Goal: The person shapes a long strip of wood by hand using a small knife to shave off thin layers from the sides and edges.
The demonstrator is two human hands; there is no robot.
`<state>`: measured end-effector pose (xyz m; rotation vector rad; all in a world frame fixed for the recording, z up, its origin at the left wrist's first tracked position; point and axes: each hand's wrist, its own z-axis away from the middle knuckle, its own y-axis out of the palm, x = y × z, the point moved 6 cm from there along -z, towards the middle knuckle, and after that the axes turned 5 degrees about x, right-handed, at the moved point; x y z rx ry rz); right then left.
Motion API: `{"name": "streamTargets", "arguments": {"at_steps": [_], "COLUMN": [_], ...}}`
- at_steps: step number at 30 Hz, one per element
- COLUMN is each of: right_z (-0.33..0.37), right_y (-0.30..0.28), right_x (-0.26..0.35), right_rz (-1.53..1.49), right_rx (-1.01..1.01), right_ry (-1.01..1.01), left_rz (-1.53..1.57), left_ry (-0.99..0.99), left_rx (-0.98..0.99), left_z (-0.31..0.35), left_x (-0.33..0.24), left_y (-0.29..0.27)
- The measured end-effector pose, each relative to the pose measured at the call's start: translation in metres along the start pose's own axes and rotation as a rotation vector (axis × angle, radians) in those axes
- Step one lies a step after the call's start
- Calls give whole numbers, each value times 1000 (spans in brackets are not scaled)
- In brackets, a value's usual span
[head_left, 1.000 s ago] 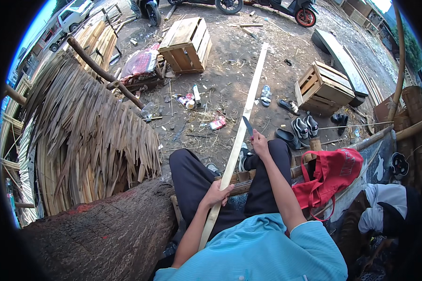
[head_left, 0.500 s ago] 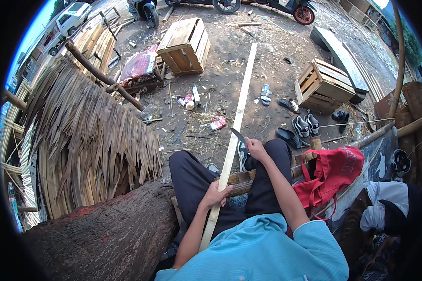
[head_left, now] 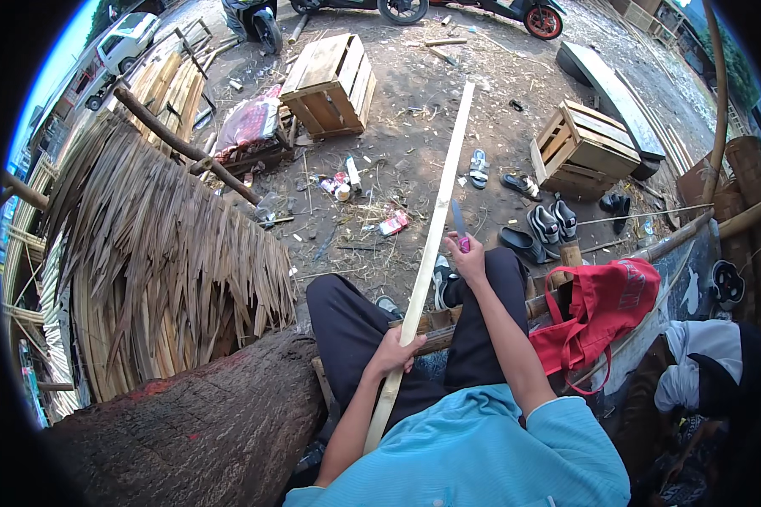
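A long, pale, flat strip of split bamboo or wood (head_left: pixel 445 196) runs from my lap out past my knees, its far end raised over the dirt. My left hand (head_left: pixel 395 351) is closed around its lower part, between my thighs. Above my right knee, my right hand (head_left: pixel 467 256) grips a knife (head_left: pixel 459 221) by its pink handle. The blade points away from me, just right of the strip and seemingly apart from it.
To my left lie a thick log (head_left: pixel 186 414) and a stack of dried palm thatch (head_left: pixel 169 245). Wooden crates (head_left: pixel 325 89) stand ahead, with shoes (head_left: pixel 543 224) on the ground. A red bag (head_left: pixel 604 308) lies at my right, near another person (head_left: pixel 693 363) bent over.
The knife has swung from lying across the strip to pointing forward beside it, as my right hand turned and shifted slightly. The strip's far end has moved a little right.
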<state>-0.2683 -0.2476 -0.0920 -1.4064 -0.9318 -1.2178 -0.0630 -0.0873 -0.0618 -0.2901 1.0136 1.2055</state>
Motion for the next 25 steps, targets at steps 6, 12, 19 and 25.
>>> {"name": "streamTargets", "arguments": {"at_steps": [6,12,19,25], "right_z": [-3,-3,-3,-7], "right_y": [1,2,3,-1], "right_x": [-7,-6,-8,-21], "right_rz": [65,161,184,48], "right_rx": [17,-14,-9,5], "right_ry": [49,-114,-131,-29], "left_rz": [-62,-69,-69,-64], "left_ry": [-11,5,1,9], "left_rx": [38,30,27,24], "left_z": [0,-2,-2,-4], "left_x": [0,1,2,6], "left_y": [1,2,2,1]}}
